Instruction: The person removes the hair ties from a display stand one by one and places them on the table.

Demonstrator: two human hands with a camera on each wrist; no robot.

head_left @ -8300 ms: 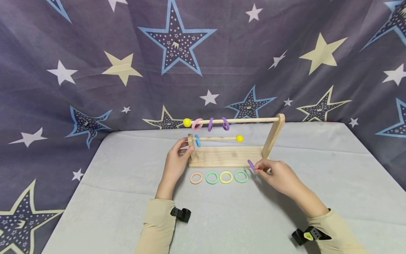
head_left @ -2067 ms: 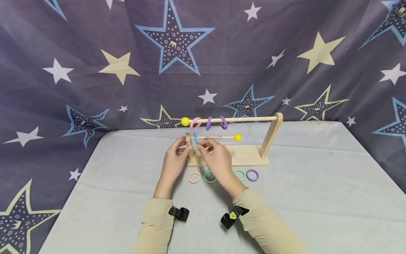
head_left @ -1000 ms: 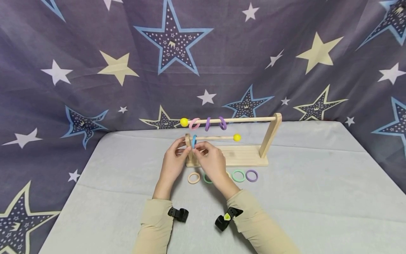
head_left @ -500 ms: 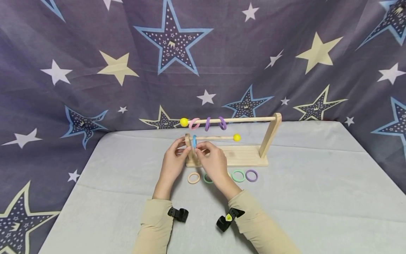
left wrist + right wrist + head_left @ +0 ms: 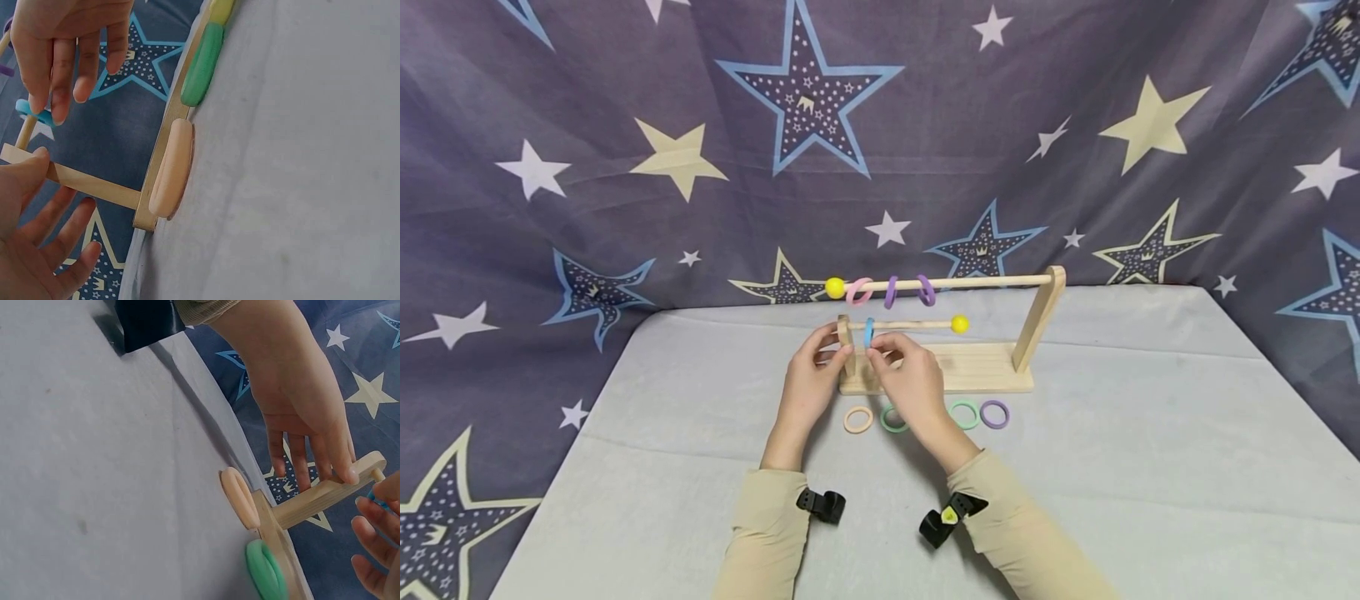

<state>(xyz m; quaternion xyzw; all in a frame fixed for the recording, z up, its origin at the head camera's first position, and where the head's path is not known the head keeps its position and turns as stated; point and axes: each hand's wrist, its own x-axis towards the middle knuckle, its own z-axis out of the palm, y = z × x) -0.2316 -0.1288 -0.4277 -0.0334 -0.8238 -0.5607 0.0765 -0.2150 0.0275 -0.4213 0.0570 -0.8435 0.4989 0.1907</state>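
Observation:
My left hand holds the short upright post at the left end of a wooden ring stand, thumb on the near side and fingers behind. A thin rod with a yellow ball at its tip runs rightward from that post. On this lower rod sits a blue ring, close to the post. The thumb and index finger of my right hand pinch the ring's lower edge. In the right wrist view, the blue ring is mostly hidden behind the right fingers.
A pink ring and two purple rings hang on the upper rod. In front of the base lie an orange ring, two green rings and a purple ring. Behind the table hangs a starry curtain.
The purple ring once in my right hand now lies at the row's right end. That hand has moved left to the blue ring, which has just slid slightly right. My left hand stays on the post.

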